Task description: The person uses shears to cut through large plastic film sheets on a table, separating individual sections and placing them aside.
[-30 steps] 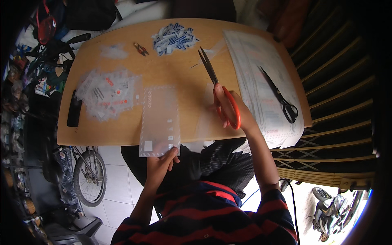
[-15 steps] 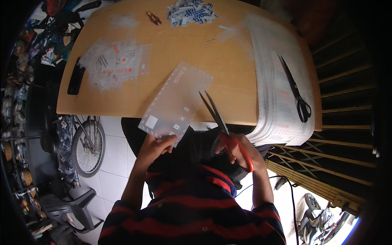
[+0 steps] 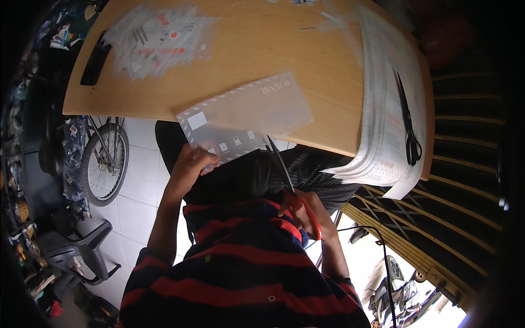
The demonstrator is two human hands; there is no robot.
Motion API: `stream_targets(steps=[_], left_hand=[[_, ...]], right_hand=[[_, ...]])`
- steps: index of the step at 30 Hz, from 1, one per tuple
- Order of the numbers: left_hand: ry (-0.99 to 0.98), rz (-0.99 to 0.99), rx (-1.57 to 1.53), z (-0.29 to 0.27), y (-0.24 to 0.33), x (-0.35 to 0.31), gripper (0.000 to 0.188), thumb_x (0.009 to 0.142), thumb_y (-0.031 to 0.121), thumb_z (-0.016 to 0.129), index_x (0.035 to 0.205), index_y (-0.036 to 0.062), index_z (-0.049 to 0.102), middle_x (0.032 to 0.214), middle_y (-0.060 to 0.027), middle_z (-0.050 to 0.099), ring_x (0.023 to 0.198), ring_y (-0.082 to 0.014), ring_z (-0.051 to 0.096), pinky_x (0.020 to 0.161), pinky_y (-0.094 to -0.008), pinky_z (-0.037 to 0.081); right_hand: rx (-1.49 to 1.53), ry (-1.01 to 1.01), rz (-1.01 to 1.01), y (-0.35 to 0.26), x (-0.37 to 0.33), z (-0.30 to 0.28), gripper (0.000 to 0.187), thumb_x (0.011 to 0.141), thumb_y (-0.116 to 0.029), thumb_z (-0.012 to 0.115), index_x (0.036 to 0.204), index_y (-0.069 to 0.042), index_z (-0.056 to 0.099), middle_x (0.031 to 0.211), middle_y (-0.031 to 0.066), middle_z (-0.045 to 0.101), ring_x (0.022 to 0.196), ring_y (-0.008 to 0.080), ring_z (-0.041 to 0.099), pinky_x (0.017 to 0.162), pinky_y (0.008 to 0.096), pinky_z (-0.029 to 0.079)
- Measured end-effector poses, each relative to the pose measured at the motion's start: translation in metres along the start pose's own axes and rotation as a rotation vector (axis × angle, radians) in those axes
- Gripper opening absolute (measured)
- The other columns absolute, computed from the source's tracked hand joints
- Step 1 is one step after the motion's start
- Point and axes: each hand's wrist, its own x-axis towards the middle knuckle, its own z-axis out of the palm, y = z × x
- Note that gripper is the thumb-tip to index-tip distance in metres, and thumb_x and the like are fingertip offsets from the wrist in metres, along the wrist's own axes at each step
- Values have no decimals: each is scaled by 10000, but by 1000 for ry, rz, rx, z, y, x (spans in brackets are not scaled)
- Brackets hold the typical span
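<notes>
My left hand pinches the lower left corner of a frosted, see-through plastic pouch. The pouch has white icons, a white square and a striped border, and its far part overlaps the table's front edge. In my right hand is a pair of scissors with red handles, fingers closed round the grips. The blades point up and away, their tips right by the pouch's near edge. Whether the tips touch the plastic I cannot tell.
The wooden table carries a heap of clear printed bags and a dark phone at left. Large printed plastic sheets drape over its right side, black scissors on top. A bicycle wheel and a chair stand at left.
The pouch has turned clockwise, so it lies more sideways. The scissors have come nearer its near edge, and their blades look closer together. The view has shifted.
</notes>
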Motion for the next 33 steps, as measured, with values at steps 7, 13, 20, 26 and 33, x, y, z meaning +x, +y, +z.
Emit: stream_targets(steps=[7, 13, 20, 26, 33], left_hand=[[-35, -93, 55, -6, -3, -14, 236, 852, 156, 657, 999, -24, 617, 833, -88, 656, 753, -129, 652, 637, -251, 495], [24, -143, 49, -8, -6, -19, 247, 853, 161, 669, 1007, -28, 629, 852, -88, 667, 791, -134, 665, 664, -257, 510], [-8, -98, 75, -6, 3, -16, 188, 859, 150, 651, 916, -30, 645, 736, -56, 637, 633, -69, 526, 554, -230, 411], [-74, -103, 90, -11, -1, -11, 174, 870, 151, 648, 910, -19, 649, 742, -58, 642, 624, -71, 531, 559, -236, 414], [-53, -113, 110, -11, -5, -12, 176, 864, 147, 673, 918, -19, 655, 748, -57, 654, 629, -79, 555, 575, -244, 430]], right_hand=[[40, 51, -15, 6, 10, 13, 740, 1008, -651, 355, 801, 6, 627, 672, 113, 645, 615, 271, 659, 598, 357, 500], [11, 65, 11, -3, 15, 15, 717, 1002, -642, 404, 776, 1, 626, 614, 95, 624, 563, 251, 640, 566, 351, 490], [-25, 114, 30, -4, 15, 23, 856, 958, -745, 319, 729, 20, 629, 534, 28, 472, 476, 126, 476, 480, 309, 338], [4, 85, 36, -2, 13, 25, 835, 964, -731, 318, 750, 24, 604, 569, 55, 530, 482, 138, 494, 497, 315, 371], [29, 82, 37, -3, 14, 22, 815, 976, -707, 342, 733, 26, 604, 612, 90, 599, 478, 142, 499, 498, 307, 374]])
